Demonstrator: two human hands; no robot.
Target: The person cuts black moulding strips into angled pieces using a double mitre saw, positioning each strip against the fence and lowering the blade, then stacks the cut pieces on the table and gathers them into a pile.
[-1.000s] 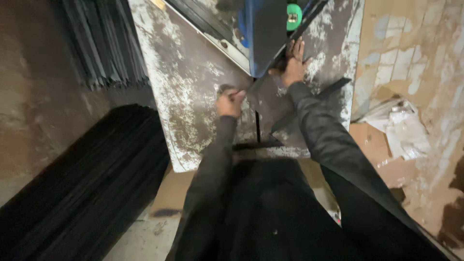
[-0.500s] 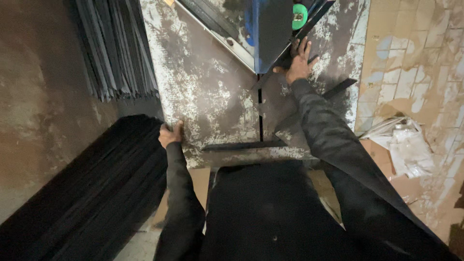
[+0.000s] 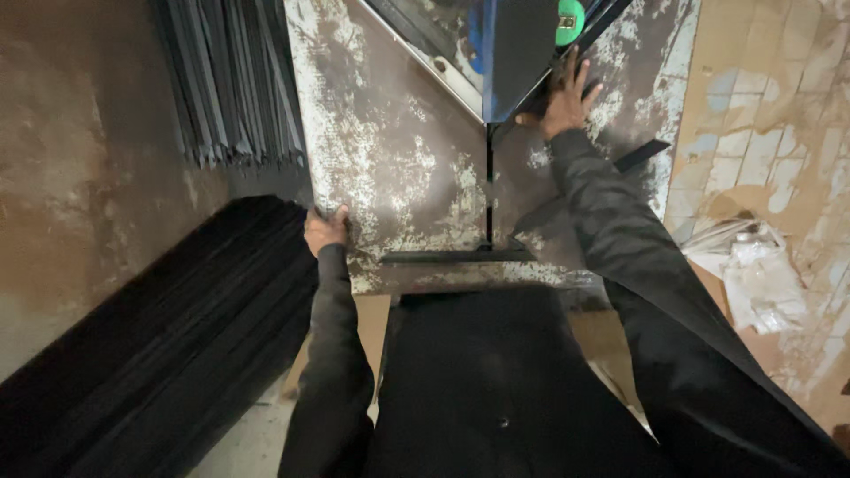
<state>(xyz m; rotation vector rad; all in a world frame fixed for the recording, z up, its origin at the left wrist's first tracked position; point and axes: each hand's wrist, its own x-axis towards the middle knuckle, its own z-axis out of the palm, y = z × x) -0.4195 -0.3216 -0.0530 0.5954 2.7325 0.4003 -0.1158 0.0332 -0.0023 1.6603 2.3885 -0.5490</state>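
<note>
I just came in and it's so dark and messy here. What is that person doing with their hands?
A person in dark sleeves leans over a worn metal table with scratched, patchy paint. The left hand rests at the table's left edge, right beside a big stack of black sheets. The right hand lies flat on the table farther away, next to a dark upright panel with a green round knob above it. More thin dark strips lean at the top left, and crumpled plastic lies on the floor at the right.

The blue machine housing and green knob are cut off by the top edge. The left hand's fingertips are hidden behind the worn surface's left edge.
</note>
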